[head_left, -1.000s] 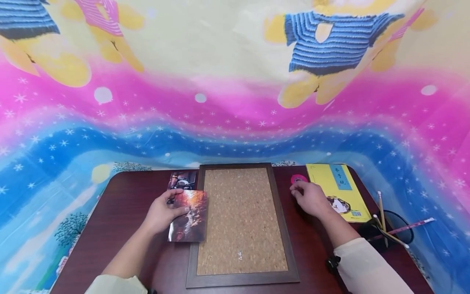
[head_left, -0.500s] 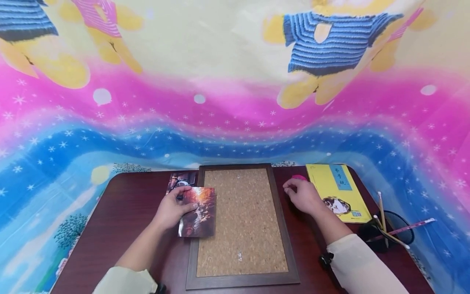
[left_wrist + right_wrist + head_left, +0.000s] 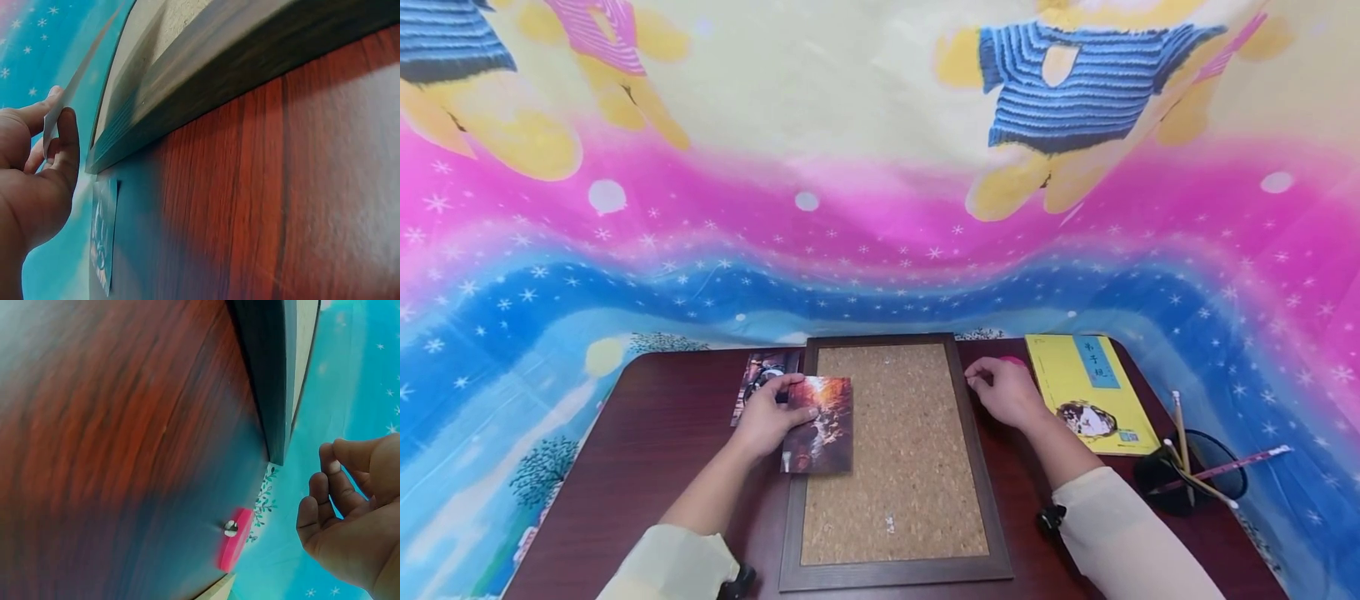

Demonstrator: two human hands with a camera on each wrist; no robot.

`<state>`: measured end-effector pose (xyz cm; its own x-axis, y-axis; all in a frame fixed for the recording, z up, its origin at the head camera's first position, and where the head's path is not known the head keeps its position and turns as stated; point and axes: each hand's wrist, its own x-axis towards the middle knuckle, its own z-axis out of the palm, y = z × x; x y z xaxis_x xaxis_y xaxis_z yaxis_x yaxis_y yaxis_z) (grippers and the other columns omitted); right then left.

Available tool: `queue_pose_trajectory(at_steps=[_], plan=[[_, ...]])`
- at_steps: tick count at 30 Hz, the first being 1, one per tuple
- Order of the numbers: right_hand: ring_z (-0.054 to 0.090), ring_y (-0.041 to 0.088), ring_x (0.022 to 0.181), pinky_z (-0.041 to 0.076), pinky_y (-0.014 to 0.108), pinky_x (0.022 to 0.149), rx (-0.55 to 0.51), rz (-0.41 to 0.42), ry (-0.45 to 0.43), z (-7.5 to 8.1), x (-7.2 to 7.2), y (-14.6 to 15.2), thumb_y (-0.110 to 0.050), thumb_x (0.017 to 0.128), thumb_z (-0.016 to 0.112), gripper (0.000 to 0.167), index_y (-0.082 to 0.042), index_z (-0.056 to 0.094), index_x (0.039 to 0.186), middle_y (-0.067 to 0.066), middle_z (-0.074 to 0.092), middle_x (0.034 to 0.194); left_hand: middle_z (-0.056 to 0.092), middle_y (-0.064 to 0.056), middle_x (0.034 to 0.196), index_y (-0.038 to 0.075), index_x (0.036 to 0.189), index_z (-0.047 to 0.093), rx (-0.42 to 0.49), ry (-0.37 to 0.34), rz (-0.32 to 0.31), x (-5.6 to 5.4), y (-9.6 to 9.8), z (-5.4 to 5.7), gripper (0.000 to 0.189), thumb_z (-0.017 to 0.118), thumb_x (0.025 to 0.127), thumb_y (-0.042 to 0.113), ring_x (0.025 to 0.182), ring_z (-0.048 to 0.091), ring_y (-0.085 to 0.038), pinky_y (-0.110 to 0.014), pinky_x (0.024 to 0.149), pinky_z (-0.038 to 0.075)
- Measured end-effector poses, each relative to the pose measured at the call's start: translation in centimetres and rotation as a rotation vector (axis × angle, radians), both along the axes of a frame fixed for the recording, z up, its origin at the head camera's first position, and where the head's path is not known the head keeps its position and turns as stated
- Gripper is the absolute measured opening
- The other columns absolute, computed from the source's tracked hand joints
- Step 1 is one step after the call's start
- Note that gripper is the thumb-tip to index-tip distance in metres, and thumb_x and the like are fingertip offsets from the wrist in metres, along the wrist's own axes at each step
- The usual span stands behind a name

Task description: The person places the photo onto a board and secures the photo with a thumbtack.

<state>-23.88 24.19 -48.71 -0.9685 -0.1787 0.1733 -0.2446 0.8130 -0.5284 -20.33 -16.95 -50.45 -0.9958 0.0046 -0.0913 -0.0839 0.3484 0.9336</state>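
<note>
My left hand (image 3: pixel 775 417) pinches the left edge of a photo print (image 3: pixel 823 433) with an orange and dark scene, raised over the left side of a framed cork board (image 3: pixel 910 433). Edge-on, the photo print (image 3: pixel 75 78) shows between thumb and fingers in the left wrist view. Another photo (image 3: pixel 748 375) lies on the table beneath my left hand. My right hand (image 3: pixel 1003 392), just right of the frame, has thumb and forefinger together around what looks like a small pale thing, too small to identify. Behind it is a round pink case (image 3: pixel 236 540), mostly hidden in the head view.
A yellow book (image 3: pixel 1090 400) lies at the table's right back. Nearer stands a black mesh cup (image 3: pixel 1165 483) of pencils. A small pale mark (image 3: pixel 890 523) shows low on the cork. Printed cloth (image 3: pixel 880 233) hangs behind the table (image 3: pixel 670 417).
My left hand has carried the photo print right and slightly away from me, farther over the board. With fingertips together, my right hand has moved left from the pink case toward the frame.
</note>
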Motion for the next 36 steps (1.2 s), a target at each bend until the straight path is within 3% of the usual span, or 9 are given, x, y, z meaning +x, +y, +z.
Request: queue_pose_trajectory(at_steps=[7, 18, 27, 36], plan=[[0.057, 0.016, 0.068, 0.048, 0.036, 0.065, -0.04, -0.017, -0.081, -0.2, -0.6, -0.8, -0.016, 0.101, 0.067, 0.01, -0.013, 0.075, 0.106, 0.0, 0.073, 0.09, 0.06, -0.016, 0.131, 0.008, 0.14, 0.059, -0.01, -0.008, -0.001, -0.7, 0.8, -0.3, 0.065, 0.088, 0.082, 0.007, 0.081, 0.063, -0.014, -0.028, 0.069, 0.053], [0.064, 0.02, 0.082, 0.051, 0.04, 0.072, -0.052, -0.034, -0.124, 0.2, -1.7, -1.8, -0.02, 0.102, 0.064, 0.014, -0.016, 0.075, 0.109, 0.002, 0.073, 0.099, 0.062, -0.017, 0.126, 0.007, 0.139, 0.06, 0.002, 0.014, -0.003, -1.8, 2.4, -0.4, 0.064, 0.087, 0.082, 0.008, 0.083, 0.065, -0.015, -0.027, 0.07, 0.052], [0.063, 0.019, 0.079, 0.051, 0.04, 0.073, -0.06, -0.018, -0.138, 0.0, -2.5, -3.0, -0.02, 0.102, 0.064, 0.016, -0.012, 0.075, 0.111, -0.001, 0.073, 0.091, 0.063, -0.013, 0.128, 0.01, 0.139, 0.061, -0.036, 0.0, 0.011, -3.2, 3.8, -0.8, 0.063, 0.089, 0.082, 0.012, 0.105, 0.062, -0.024, -0.039, 0.091, 0.05], [0.062, 0.02, 0.081, 0.051, 0.042, 0.076, -0.076, -0.011, -0.142, 0.4, -3.0, -4.0, -0.018, 0.101, 0.063, 0.016, -0.013, 0.076, 0.11, 0.001, 0.073, 0.095, 0.058, -0.019, 0.133, 0.005, 0.139, 0.059, 0.058, -0.025, 0.015, -4.1, 5.1, -0.6, 0.062, 0.087, 0.084, 0.009, 0.122, 0.06, -0.033, -0.044, 0.1, 0.051]])
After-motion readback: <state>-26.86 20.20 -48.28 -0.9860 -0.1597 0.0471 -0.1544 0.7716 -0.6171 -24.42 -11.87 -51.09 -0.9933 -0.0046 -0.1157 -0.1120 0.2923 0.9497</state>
